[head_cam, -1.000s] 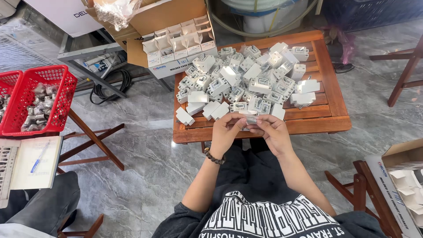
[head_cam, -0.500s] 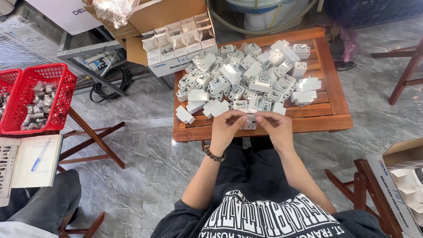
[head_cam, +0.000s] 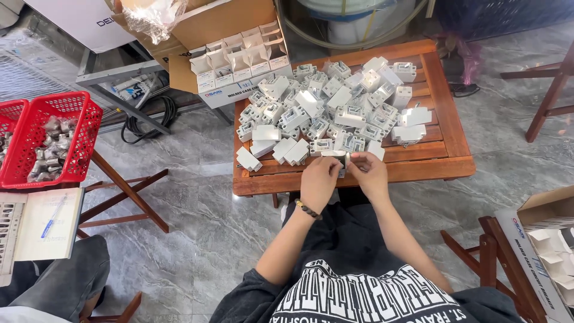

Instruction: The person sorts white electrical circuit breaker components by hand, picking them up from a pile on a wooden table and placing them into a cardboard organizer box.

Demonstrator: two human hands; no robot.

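Observation:
My left hand and my right hand meet over the front edge of a low wooden table. Both grip one small white plastic breaker-like part between the fingertips. A beaded bracelet sits on my left wrist. Just beyond my hands lies a big heap of several similar white and grey parts, spread over the table top. Much of the held part is hidden by my fingers.
An open cardboard carton of small white boxes stands behind the table's left corner. A red basket of metal pieces rests at the left on a folding stand. Another person's leg is at bottom left. A carton sits at right.
My hands have stayed together at the table's front edge, shifting only slightly while turning the small part between the fingers.

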